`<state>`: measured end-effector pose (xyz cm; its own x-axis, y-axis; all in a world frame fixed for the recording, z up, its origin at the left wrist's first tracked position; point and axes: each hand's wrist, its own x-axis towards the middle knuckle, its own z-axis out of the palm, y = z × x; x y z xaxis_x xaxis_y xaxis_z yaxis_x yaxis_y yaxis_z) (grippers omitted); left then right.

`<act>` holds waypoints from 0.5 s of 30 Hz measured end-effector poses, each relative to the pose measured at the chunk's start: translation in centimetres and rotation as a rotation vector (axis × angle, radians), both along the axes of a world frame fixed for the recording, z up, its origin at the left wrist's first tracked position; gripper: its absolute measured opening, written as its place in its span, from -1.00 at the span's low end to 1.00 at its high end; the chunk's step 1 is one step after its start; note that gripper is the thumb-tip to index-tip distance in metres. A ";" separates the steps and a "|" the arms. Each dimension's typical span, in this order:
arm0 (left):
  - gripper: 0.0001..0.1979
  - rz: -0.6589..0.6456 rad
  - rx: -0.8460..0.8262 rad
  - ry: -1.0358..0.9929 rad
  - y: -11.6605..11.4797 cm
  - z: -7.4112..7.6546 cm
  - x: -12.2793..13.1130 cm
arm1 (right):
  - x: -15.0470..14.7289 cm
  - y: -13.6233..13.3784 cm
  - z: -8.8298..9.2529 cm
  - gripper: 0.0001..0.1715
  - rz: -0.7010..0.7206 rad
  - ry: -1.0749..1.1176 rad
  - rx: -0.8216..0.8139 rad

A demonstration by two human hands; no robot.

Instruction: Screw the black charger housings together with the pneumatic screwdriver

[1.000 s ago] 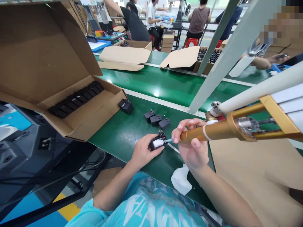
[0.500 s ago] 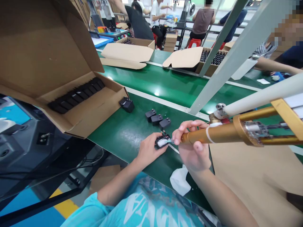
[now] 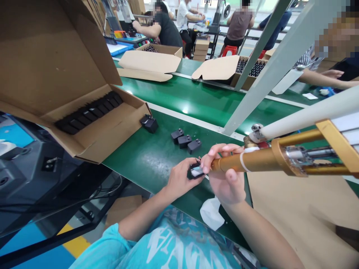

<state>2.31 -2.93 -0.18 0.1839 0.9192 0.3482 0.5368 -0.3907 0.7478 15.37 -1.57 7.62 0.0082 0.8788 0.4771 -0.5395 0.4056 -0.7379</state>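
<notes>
Green belt (image 3: 157, 157): left hand (image 3: 179, 179) pinches the sides of a small black adapter (image 3: 195, 172), probably light, rigid; at its 3 o'clock, right hand (image 3: 228, 181) grips a golden tool (image 3: 254, 160).

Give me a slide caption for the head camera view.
Left hand holds a black adapter; right hand points a gold tool at it.

The left hand (image 3: 179, 180) holds a plug (image 3: 195, 172) on the bench (image 3: 151, 160). The right hand (image 3: 227, 181) is just to its right, wrapped round a tool (image 3: 254, 160) whose tip meets the plug. Beyond both hands lie three plugs (image 3: 185, 141) in a row. Farther back and left of the left hand, a single plug (image 3: 149, 123) sits beside an open box (image 3: 112, 136) with a row of plugs (image 3: 89, 112) in it. A cloth (image 3: 211, 213) lies on the person's side of the right hand, and a cardboard sheet (image 3: 303, 209) lies to its right.
</notes>
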 end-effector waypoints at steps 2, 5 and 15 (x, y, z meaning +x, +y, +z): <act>-0.66 0.018 -0.015 0.035 0.0 -0.1 -0.1 | 0.1 0.1 -0.1 -0.61 0.001 0.001 -0.008; -0.68 0.058 -0.030 0.120 0.0 -0.1 -0.3 | 0.2 0.3 -0.2 -0.51 0.008 0.017 -0.023; -0.68 0.075 -0.153 0.242 -0.1 -0.7 -5.6 | 0.6 0.9 -0.4 -0.55 -0.130 0.013 -0.079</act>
